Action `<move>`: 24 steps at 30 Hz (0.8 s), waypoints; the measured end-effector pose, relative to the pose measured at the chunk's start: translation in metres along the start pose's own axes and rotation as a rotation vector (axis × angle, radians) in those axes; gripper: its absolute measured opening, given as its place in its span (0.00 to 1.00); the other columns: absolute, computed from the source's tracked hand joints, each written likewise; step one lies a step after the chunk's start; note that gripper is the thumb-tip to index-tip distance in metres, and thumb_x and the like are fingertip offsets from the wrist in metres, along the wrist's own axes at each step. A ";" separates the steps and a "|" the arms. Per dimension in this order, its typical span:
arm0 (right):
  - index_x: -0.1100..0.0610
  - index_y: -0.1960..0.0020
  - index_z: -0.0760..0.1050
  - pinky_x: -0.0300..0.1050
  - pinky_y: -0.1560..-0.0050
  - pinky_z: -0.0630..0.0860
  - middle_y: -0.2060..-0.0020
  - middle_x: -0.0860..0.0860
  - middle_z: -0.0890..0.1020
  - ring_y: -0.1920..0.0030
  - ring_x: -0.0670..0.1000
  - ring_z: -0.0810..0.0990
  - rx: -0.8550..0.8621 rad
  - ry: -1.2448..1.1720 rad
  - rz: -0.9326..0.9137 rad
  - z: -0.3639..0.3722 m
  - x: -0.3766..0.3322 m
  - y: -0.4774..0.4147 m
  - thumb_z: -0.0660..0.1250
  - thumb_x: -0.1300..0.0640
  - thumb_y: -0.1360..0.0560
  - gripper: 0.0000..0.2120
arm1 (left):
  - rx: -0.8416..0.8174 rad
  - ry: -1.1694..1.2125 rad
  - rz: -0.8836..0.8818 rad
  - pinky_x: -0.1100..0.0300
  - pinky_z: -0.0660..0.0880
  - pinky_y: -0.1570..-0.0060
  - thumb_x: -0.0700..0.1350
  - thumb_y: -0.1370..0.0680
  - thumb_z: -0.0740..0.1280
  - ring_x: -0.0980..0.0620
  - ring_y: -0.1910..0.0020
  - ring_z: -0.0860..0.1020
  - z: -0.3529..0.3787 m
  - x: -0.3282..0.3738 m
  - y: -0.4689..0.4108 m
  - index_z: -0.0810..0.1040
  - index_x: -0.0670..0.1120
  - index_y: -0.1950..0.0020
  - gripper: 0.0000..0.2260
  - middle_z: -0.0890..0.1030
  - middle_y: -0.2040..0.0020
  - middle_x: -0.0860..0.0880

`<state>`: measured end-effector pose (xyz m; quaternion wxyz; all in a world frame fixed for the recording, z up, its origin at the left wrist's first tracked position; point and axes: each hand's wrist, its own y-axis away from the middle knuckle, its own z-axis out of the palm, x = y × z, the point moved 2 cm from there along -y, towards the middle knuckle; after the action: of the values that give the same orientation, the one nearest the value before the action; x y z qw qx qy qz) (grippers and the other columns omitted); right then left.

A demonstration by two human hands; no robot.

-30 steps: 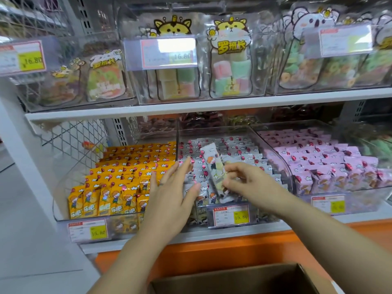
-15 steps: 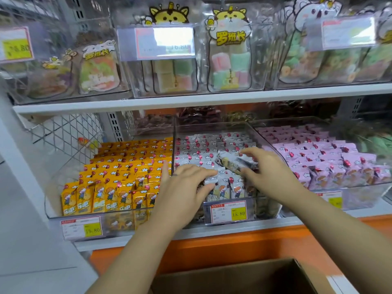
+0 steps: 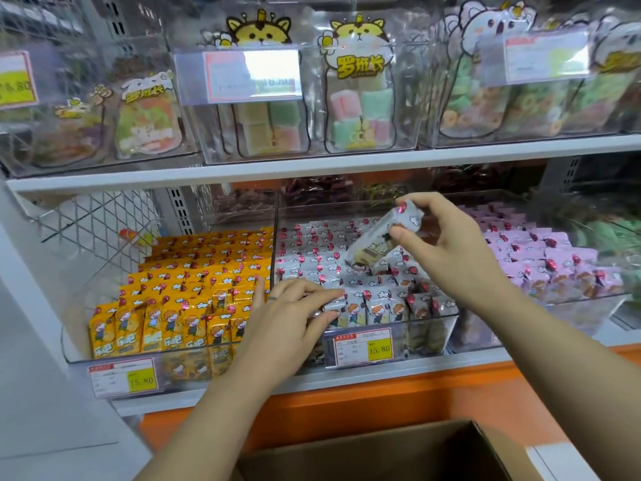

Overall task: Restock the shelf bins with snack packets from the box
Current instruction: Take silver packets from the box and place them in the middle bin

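My right hand [image 3: 447, 244] pinches a grey-white snack packet [image 3: 378, 237] by its top end and holds it tilted above the middle clear bin [image 3: 433, 338]. That bin is packed with rows of the same grey-white packets [image 3: 319, 251]. My left hand [image 3: 295, 317] lies with fingers stretched over the front-left packets of the middle bin, pressing on them. The brown cardboard box [image 3: 381, 453] sits below at the bottom edge, its inside hidden.
A bin of orange packets [image 3: 180, 293] stands to the left and a bin of pink packets [image 3: 555, 265] to the right. The upper shelf [image 3: 312, 168] carries clear bins of candy bags. Price tags [image 3: 362, 347] hang on the bin fronts. A wire mesh panel [image 3: 93, 220] stands at far left.
My right hand has lifted the grey-white packet up from the packed rows and now holds it higher. My left hand stays over the front-left packets.
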<state>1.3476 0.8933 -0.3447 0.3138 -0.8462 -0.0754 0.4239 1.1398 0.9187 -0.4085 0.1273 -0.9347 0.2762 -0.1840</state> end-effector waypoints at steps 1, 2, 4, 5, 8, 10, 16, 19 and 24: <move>0.48 0.45 0.72 0.28 0.56 0.71 0.55 0.39 0.79 0.56 0.37 0.78 -0.066 0.026 -0.001 0.000 -0.001 0.001 0.69 0.58 0.25 0.12 | 0.015 0.001 0.002 0.48 0.40 0.27 0.56 0.20 0.57 0.59 0.31 0.62 0.001 0.000 0.001 0.67 0.66 0.31 0.17 0.70 0.38 0.63; 0.48 0.45 0.73 0.30 0.56 0.71 0.54 0.40 0.79 0.56 0.38 0.78 -0.140 0.067 0.000 0.002 0.001 0.002 0.69 0.57 0.26 0.11 | 0.034 0.003 0.004 0.48 0.39 0.27 0.56 0.20 0.58 0.58 0.31 0.62 0.001 0.000 0.002 0.67 0.65 0.31 0.17 0.70 0.38 0.62; 0.49 0.43 0.74 0.36 0.55 0.72 0.51 0.43 0.79 0.53 0.43 0.78 -0.252 0.146 0.006 0.008 0.007 0.008 0.69 0.54 0.26 0.12 | 0.078 -0.001 0.008 0.48 0.37 0.28 0.56 0.20 0.59 0.57 0.30 0.61 0.002 0.001 0.002 0.69 0.64 0.31 0.17 0.71 0.37 0.61; 0.50 0.42 0.74 0.38 0.54 0.71 0.48 0.45 0.79 0.52 0.45 0.78 -0.285 0.174 0.014 0.012 0.011 0.010 0.69 0.53 0.25 0.13 | 0.087 -0.014 0.006 0.48 0.36 0.28 0.56 0.20 0.58 0.56 0.29 0.60 0.002 0.002 0.003 0.69 0.64 0.31 0.17 0.70 0.35 0.60; 0.51 0.38 0.73 0.37 0.53 0.69 0.46 0.45 0.78 0.52 0.44 0.76 -0.376 0.247 0.039 0.022 0.018 0.013 0.69 0.52 0.25 0.16 | 0.103 -0.072 0.003 0.46 0.37 0.28 0.57 0.20 0.57 0.53 0.25 0.54 0.005 0.001 0.003 0.67 0.64 0.30 0.18 0.67 0.30 0.57; 0.52 0.37 0.73 0.36 0.55 0.70 0.48 0.47 0.79 0.54 0.46 0.76 -0.423 0.264 0.058 0.031 0.018 0.014 0.70 0.53 0.26 0.19 | 0.134 -0.087 0.024 0.40 0.43 0.28 0.56 0.20 0.60 0.50 0.25 0.56 0.008 0.001 0.002 0.71 0.62 0.32 0.16 0.68 0.29 0.54; 0.54 0.46 0.78 0.40 0.62 0.70 0.64 0.47 0.78 0.64 0.44 0.76 -0.476 0.325 0.024 0.050 0.018 0.019 0.72 0.53 0.27 0.11 | 0.249 -0.222 0.088 0.30 0.57 0.38 0.56 0.22 0.53 0.45 0.31 0.63 0.020 -0.002 0.003 0.76 0.57 0.36 0.20 0.76 0.34 0.51; 0.53 0.45 0.79 0.40 0.59 0.71 0.61 0.46 0.79 0.60 0.44 0.75 -0.494 0.408 -0.010 0.043 0.016 0.025 0.72 0.51 0.28 0.13 | 0.247 -0.308 0.137 0.33 0.54 0.32 0.55 0.22 0.52 0.45 0.31 0.67 0.030 -0.002 0.012 0.73 0.56 0.33 0.20 0.78 0.37 0.53; 0.45 0.33 0.72 0.47 0.43 0.70 0.47 0.53 0.78 0.43 0.50 0.71 -0.462 0.510 -0.041 0.042 0.017 0.045 0.65 0.51 0.23 0.19 | 0.183 -0.417 0.158 0.31 0.50 0.36 0.56 0.20 0.50 0.43 0.29 0.67 0.037 -0.008 0.012 0.66 0.55 0.28 0.22 0.75 0.33 0.52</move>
<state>1.3195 0.8842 -0.4013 0.1313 -0.9720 -0.1055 0.1640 1.1429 0.9182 -0.4481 0.2799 -0.9125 0.2983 -0.0006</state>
